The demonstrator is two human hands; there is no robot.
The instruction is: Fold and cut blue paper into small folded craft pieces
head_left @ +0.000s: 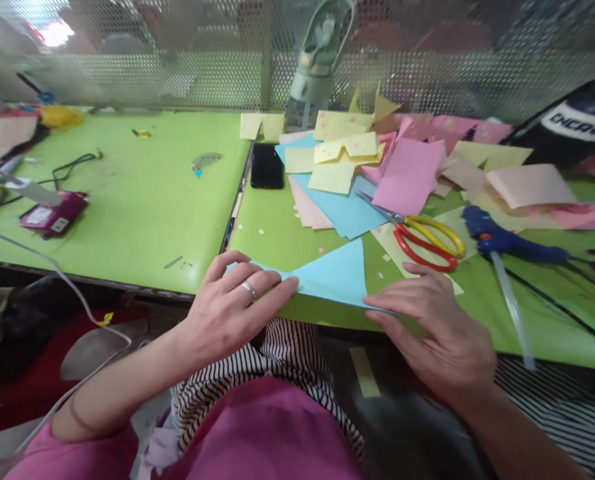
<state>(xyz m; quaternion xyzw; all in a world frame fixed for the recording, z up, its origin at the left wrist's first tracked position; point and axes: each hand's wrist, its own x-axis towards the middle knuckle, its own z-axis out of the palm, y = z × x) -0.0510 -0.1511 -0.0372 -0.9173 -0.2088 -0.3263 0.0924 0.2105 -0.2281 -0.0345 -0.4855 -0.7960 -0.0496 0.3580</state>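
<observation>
Flat blue paper (pixel 340 272), sharp-cornered, just below frame centre
Right hand (pixel 435 327) pinches its right corner; left hand (pixel 232 307) lies over its left part, whether pinching unclear; smooth green tabletop (pixel 152 187) beyond

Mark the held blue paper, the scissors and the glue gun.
Held blue paper (pixel 340 273), head view: its broad triangular part.
Scissors (pixel 404 219), head view: where handles meet blades.
Glue gun (pixel 515 245), head view: its blue body.

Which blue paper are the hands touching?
The near light-blue paper, with the left hand over one end and the right hand pinching the other. The other blue sheets lie farther back, partly under yellow paper.
</observation>
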